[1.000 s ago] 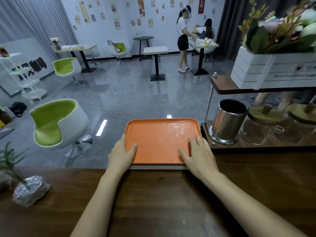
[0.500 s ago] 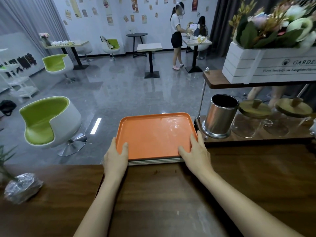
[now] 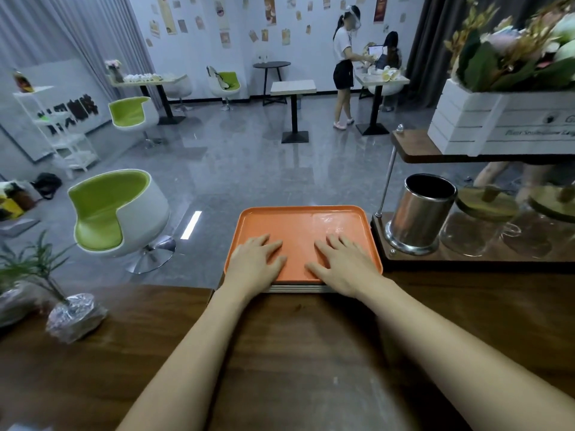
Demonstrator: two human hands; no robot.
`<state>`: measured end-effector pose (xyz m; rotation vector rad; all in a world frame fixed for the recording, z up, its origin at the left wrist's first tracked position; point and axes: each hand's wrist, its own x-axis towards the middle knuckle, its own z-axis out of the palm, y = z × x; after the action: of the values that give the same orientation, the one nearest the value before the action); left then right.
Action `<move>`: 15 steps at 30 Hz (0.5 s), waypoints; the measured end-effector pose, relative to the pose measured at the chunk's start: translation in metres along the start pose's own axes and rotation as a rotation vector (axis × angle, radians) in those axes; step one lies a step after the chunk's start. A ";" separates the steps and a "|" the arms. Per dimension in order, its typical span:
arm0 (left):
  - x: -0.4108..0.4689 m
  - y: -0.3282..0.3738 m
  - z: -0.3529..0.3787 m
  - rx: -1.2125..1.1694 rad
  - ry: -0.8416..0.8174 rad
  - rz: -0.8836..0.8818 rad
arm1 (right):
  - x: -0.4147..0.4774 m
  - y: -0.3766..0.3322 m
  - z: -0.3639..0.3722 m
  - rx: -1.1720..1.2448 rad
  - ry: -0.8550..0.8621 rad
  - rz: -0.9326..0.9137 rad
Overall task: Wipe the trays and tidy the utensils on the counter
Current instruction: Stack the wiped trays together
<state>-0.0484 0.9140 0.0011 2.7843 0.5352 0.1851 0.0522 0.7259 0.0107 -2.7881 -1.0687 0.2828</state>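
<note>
An orange tray [image 3: 298, 223] tops a stack of trays at the far edge of the dark wooden counter [image 3: 298, 353]. The grey edges of the lower trays [image 3: 295, 289] show under its near rim. My left hand [image 3: 256, 264] lies flat on the tray's near left part, fingers spread. My right hand [image 3: 343, 265] lies flat on the near right part, fingers apart. Neither hand holds anything. No cloth and no utensils are in view.
A steel utensil cup [image 3: 418, 213] stands empty on a wooden rack [image 3: 466, 259] right of the tray, with lidded glass jars [image 3: 482, 225] beside it. A white flower box [image 3: 497, 122] sits on the rack's upper shelf. A foil-wrapped plant [image 3: 71, 317] stands at the counter's left.
Both hands moved from gripping the tray's near corners inward onto its flat top surface. The stack stays at the counter's far edge.
</note>
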 end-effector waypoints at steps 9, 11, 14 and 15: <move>0.001 -0.001 0.003 0.057 0.016 -0.016 | 0.002 0.007 0.005 0.006 0.047 -0.005; 0.001 0.001 0.003 0.057 0.002 -0.009 | -0.006 0.008 -0.001 0.080 0.102 -0.025; -0.005 0.000 0.002 0.003 0.088 0.008 | -0.051 0.017 -0.003 0.309 0.298 -0.117; -0.011 0.001 0.003 -0.034 0.181 0.028 | -0.076 0.025 0.002 0.376 0.350 -0.149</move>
<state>-0.0574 0.9083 -0.0026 2.7590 0.5298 0.4512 0.0127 0.6566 0.0132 -2.3023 -1.0074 -0.0240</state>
